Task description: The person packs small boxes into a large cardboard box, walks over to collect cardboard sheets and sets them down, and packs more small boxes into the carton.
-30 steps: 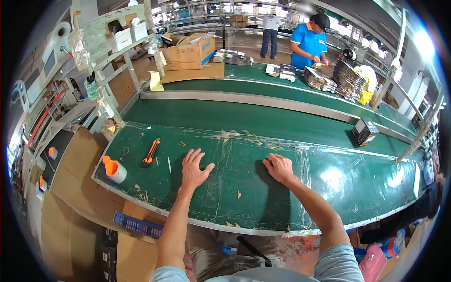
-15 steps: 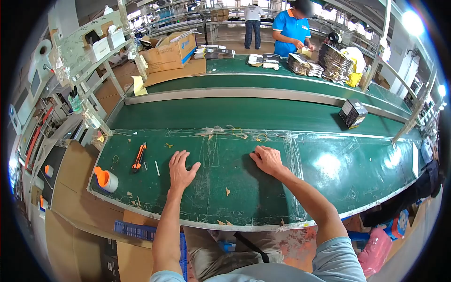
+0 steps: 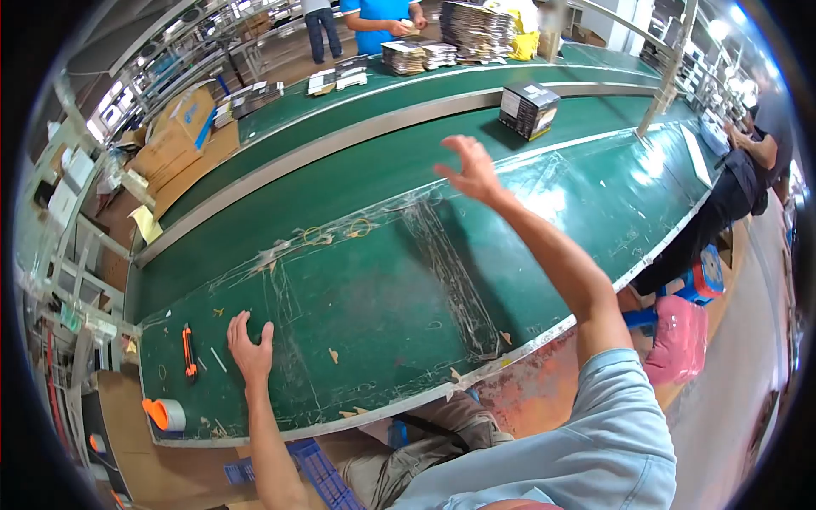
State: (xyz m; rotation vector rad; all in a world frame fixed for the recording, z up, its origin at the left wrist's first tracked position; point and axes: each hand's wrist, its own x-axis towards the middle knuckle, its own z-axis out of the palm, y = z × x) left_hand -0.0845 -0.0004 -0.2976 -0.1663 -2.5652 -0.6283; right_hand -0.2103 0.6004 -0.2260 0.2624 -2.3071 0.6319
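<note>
Empty hands, right hand (image 3: 473,168) raised half-open near black box (image 3: 529,110), left hand (image 3: 251,347) spread over green table (image 3: 374,314)

The smooth green tabletop (image 3: 374,297) looks glossy, with wrinkled, shiny strips of clear plastic tape (image 3: 450,280) stuck across it. Beyond it, the long grey metal rail (image 3: 340,146) has a dull sheen, while the open brown cardboard carton (image 3: 177,136) looks matt and the pink plastic-wrapped bundle (image 3: 677,340) gleams over its creases.

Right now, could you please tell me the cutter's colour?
The cutter is orange and black; the head view shows it.
</note>
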